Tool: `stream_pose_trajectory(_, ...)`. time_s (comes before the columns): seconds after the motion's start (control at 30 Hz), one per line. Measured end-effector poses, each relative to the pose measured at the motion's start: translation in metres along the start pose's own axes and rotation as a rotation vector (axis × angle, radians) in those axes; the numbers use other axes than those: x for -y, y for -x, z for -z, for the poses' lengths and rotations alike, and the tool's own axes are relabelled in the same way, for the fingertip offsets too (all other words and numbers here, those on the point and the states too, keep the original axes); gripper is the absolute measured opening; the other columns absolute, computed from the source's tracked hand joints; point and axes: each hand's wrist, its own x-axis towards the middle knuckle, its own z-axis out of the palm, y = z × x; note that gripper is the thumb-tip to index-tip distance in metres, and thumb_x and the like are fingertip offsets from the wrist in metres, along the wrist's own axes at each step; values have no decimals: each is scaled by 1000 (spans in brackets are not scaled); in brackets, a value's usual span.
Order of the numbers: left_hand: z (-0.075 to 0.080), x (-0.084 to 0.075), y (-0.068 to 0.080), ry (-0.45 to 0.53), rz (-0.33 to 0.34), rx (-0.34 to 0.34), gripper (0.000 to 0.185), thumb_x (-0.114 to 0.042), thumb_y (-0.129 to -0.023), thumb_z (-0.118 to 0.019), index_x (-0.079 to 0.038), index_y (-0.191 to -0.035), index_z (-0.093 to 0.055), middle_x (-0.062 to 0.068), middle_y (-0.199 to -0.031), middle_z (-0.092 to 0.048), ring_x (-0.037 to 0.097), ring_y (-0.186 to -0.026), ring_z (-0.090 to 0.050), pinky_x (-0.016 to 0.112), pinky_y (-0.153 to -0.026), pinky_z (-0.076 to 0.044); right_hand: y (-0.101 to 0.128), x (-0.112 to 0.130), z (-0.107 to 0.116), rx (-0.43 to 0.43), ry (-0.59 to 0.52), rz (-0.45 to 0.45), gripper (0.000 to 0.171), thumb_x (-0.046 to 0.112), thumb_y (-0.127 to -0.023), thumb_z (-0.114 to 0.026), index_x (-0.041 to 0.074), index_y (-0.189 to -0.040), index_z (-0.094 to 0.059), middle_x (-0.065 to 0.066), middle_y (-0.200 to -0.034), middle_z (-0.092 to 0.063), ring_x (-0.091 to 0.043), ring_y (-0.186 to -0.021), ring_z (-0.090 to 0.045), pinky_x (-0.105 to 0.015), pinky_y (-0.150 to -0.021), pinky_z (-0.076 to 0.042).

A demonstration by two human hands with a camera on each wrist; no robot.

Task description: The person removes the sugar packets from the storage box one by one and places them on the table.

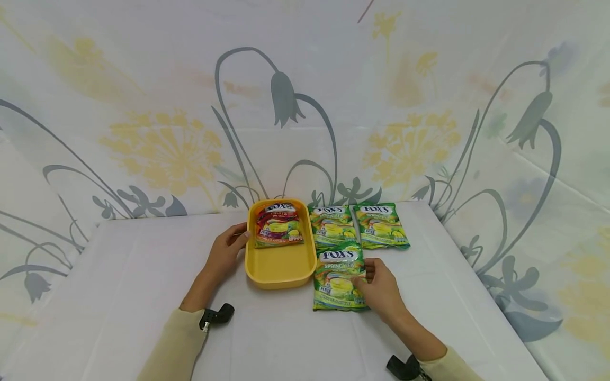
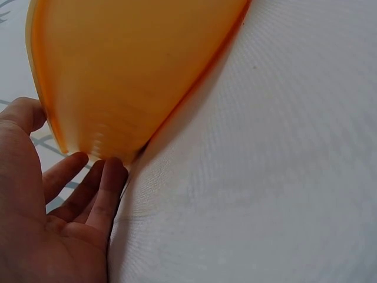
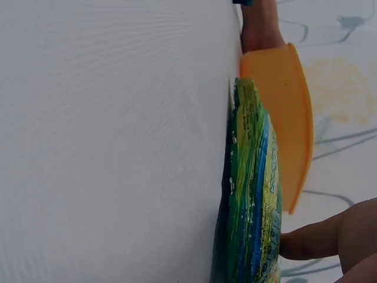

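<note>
Hands at work on a white table (image 1: 143, 275), seen from your head camera. Your left hand (image 1: 227, 250) rests against the 9 o'clock wall of the yellow tray (image 1: 278, 272), fingers relaxed and fairly straight, touching the rim without curling round it; the left wrist view shows the fingertips (image 2: 109, 177) laid against the tray's outer wall (image 2: 135, 71) where it meets the table (image 2: 265, 177). Inside the tray, at its 12 o'clock end, lies a red candy bag (image 1: 278, 225), flat and face up.

Your right hand (image 1: 381, 291) lies at the 3 o'clock edge of the nearest green candy bag (image 1: 338, 278), fingers curled onto its edge, thumb hidden. This bag lies flat on the table, just beside the tray's 3 o'clock wall. The right wrist view shows the same bag (image 3: 253, 194) edge-on with one finger (image 3: 312, 239) against it and the tray (image 3: 285, 118) behind.

Two more green bags lie at 12 o'clock from the nearest one: the middle green bag (image 1: 332, 226), beside the tray and partly overlapped by the nearest bag, and the far green bag (image 1: 383, 225) at its 3 o'clock side. A flowered cloth (image 1: 167, 148) hangs behind the table.
</note>
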Motion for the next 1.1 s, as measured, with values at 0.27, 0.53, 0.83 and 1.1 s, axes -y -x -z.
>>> stream_pose_trajectory(0.27,-1,2,0,6,2,-1,59,-43,-110,-57,-5,-155,-52,17,-152,-58,34,-129,-65,50,-112,-52,6,7,0,-19,100,76,56,12,-96,-71,-11,-141,-48,-26,-133,-47,-37,-122,-45,-52,-102,-48)
stream_pose_trajectory(0.53,-1,0,1,20,8,0,58,-42,-110,-57,-4,-155,-52,17,-152,-58,34,-129,-64,50,-112,-52,3,23,-6,-38,122,169,57,16,-99,-70,-8,-145,-46,-25,-141,-45,-39,-133,-38,-56,-106,-45)
stream_pose_trajectory(0.83,-2,0,1,13,9,4,58,-41,-111,-56,-4,-155,-51,18,-152,-57,33,-130,-64,49,-112,-52,-3,52,-17,-7,22,193,56,22,-102,-69,-3,-148,-47,-20,-143,-50,-36,-133,-50,-54,-114,-46)
stream_pose_trajectory(1.1,-1,-1,2,22,14,7,59,-43,-111,-56,-4,-155,-51,17,-153,-57,34,-129,-64,51,-114,-50,-10,76,-33,99,-64,218,55,22,-105,-68,0,-151,-47,-17,-139,-56,-35,-128,-53,-54,-114,-46)
